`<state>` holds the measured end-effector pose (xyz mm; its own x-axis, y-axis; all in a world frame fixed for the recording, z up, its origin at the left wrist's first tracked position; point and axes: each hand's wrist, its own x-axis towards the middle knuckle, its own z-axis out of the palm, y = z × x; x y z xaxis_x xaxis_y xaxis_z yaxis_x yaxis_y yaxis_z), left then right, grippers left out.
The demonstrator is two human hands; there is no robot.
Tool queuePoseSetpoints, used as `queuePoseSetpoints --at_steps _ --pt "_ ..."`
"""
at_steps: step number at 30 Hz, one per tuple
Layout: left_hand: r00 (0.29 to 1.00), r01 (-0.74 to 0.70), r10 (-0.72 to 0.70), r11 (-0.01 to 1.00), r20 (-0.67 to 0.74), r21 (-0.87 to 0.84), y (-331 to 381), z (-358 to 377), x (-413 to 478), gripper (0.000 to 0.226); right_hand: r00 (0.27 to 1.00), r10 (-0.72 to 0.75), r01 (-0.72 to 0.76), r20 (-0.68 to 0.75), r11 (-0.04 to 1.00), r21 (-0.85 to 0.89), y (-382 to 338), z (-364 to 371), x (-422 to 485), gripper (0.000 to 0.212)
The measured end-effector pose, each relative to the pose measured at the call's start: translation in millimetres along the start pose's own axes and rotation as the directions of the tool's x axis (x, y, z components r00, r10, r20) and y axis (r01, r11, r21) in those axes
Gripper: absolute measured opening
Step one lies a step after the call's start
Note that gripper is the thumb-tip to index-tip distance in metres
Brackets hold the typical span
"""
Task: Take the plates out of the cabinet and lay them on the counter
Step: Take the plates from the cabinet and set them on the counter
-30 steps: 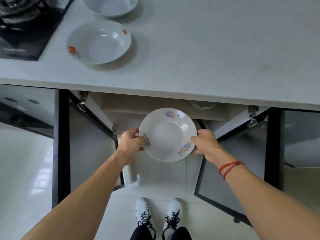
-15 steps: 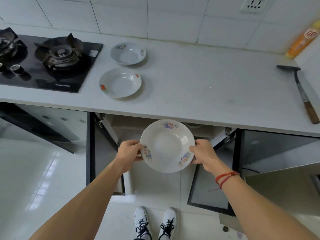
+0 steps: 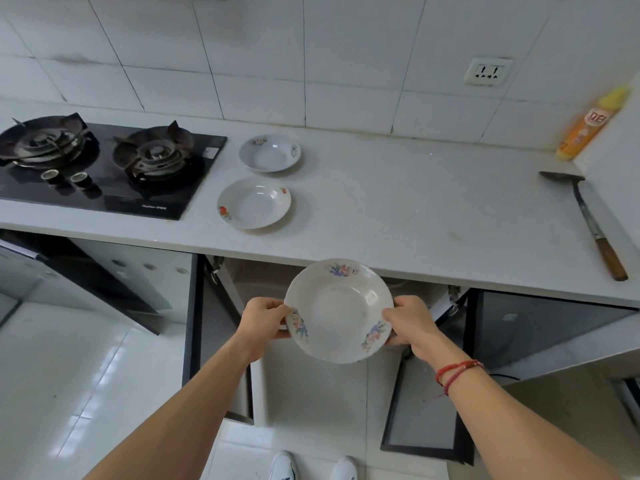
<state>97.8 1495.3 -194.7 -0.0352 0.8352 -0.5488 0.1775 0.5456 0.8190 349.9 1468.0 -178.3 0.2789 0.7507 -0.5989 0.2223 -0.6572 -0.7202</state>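
Observation:
I hold a white flowered plate (image 3: 337, 310) level with the counter's front edge, in front of the open cabinet (image 3: 263, 282). My left hand (image 3: 262, 322) grips its left rim and my right hand (image 3: 410, 323) grips its right rim. Two more plates lie on the white counter (image 3: 398, 209): one with red flowers (image 3: 254, 203) nearer the edge, and a smaller flowered one (image 3: 269, 153) behind it. Little of the cabinet's inside shows under the counter.
A black gas hob (image 3: 100, 164) fills the counter's left end. A spatula with a wooden handle (image 3: 588, 220) lies at the right, and an orange bottle (image 3: 588, 123) leans in the back right corner. Both cabinet doors (image 3: 426, 407) stand open beside my legs.
I have lifted the plate up from the cabinet opening to the counter's edge, both hands still on it. The view has tilted up, showing the wall and the whole counter.

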Motion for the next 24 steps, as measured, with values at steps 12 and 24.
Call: queuePoseSetpoints --at_steps 12,24 --pt "0.999 -0.031 0.031 1.000 -0.015 -0.006 29.1 13.3 11.4 0.017 0.997 -0.081 0.081 -0.001 0.997 0.017 -19.3 -22.5 20.5 0.017" --pt "0.998 -0.046 0.045 0.999 -0.033 -0.025 72.6 18.0 89.4 0.015 0.995 -0.087 0.087 -0.040 0.996 0.002 -67.0 -19.4 96.6 0.018"
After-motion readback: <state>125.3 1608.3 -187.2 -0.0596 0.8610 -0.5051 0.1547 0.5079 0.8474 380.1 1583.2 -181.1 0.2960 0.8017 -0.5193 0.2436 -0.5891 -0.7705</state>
